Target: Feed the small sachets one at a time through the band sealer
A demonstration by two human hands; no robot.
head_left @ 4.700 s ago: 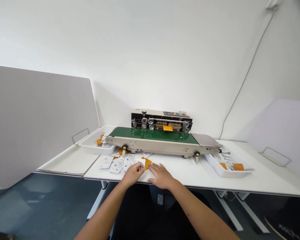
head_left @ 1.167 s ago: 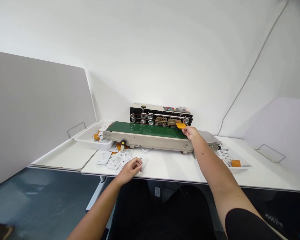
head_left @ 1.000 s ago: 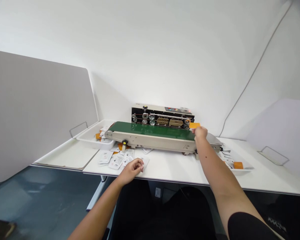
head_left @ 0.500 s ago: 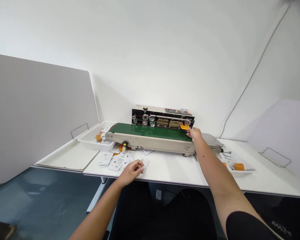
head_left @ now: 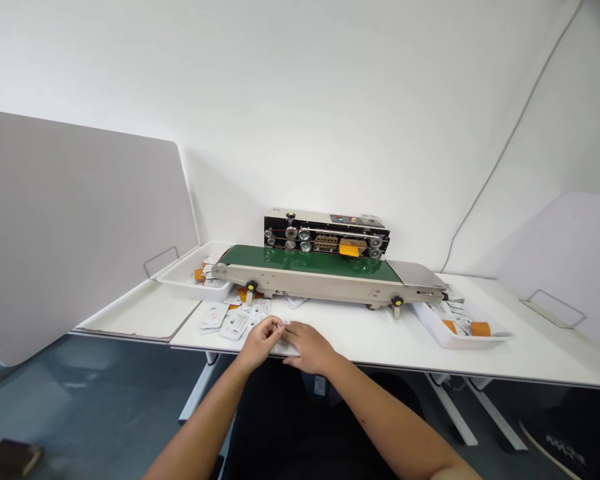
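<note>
My left hand [head_left: 261, 343] is over the front edge of the table, its fingers curled together in a pinch. What they hold, if anything, is hidden. Beside it, nearly touching its fingertips, my right hand [head_left: 311, 348] reaches in with fingers stretched and the thumb apart, over a white packet partly covered by the hands. Printed white sachets [head_left: 235, 325] lie in a loose pile left of my left hand. Behind, an orange sachet [head_left: 349, 251] sticks out of the band sealing machine [head_left: 327, 219], above its green conveyor belt [head_left: 305, 262].
A white tray [head_left: 180, 292] with sachets stands at the belt's left end. Another white tray [head_left: 467, 342] with white and orange sachets is at the right. Grey panels [head_left: 80, 227] rise at both sides. The machine's black-knobbed feet [head_left: 397, 303] rest on the table.
My right hand has let go of the orange sachet and come back to my left hand. The orange sachet has moved left along the sealing machine. My left hand stays almost in place.
</note>
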